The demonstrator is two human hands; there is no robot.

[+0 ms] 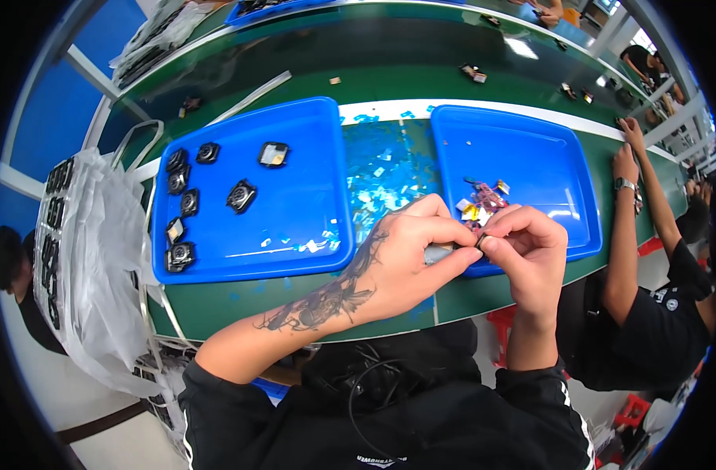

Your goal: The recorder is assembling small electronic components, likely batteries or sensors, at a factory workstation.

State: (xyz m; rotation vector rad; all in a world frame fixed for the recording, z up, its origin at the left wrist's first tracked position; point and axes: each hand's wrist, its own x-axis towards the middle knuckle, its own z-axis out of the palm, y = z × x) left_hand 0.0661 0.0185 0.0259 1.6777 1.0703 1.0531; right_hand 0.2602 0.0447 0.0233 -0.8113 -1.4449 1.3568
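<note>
My left hand point(424, 239) is closed around a small part with a smooth grey face point(439, 253), mostly hidden by the fingers. Thumb and forefinger of my right hand point(530, 247) are pinched together at the left fingertips, by a tiny dark piece point(482, 240) too small to name. Both hands meet over the near left edge of the right blue tray point(546, 157). Just beyond the fingertips, that tray holds a small heap of silver and yellow parts with thin reddish wires point(487, 197).
To the left, another blue tray point(295, 211) holds several black watch-like casings point(240, 196). Blue and clear film scraps point(381, 176) litter the green bench between the trays. Plastic-wrapped trays point(99, 258) are stacked at far left. A co-worker's arms point(628, 211) reach over the bench at right.
</note>
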